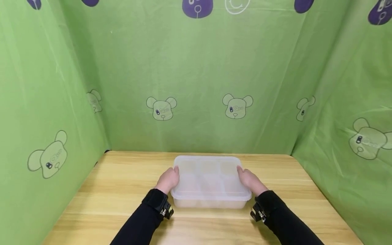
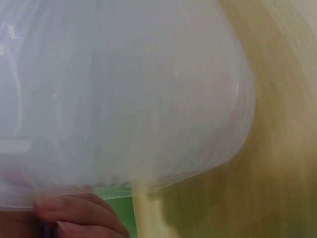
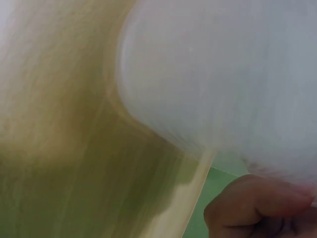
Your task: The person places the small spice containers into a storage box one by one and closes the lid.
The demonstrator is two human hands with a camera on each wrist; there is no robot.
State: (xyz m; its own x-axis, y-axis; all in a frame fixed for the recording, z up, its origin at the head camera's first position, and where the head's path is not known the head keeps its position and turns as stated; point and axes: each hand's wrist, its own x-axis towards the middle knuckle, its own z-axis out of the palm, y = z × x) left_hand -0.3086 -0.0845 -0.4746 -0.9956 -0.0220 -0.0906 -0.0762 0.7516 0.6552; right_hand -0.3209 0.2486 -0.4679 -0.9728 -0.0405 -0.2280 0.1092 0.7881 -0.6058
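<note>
A translucent white plastic storage box (image 1: 209, 204) with a lid (image 1: 208, 185) on top is at the middle of the table in the head view. Paler blocks show faintly through the far part of the lid. My left hand (image 1: 169, 178) grips its left side, the thumb at the lid's edge; my right hand (image 1: 249, 179) grips the right side likewise. Curled fingers (image 2: 79, 215) show under the rim in the left wrist view. In the right wrist view the fingers (image 3: 257, 201) bend against the box's side (image 3: 213, 84).
A light wood-grain table (image 1: 122, 200) lies under the box. Green cloth (image 1: 199, 132) printed with bear heads hangs behind it and along both sides. Each wrist carries a small black camera, the left one (image 1: 166, 209) and the right one (image 1: 258, 212) near the box's front corners.
</note>
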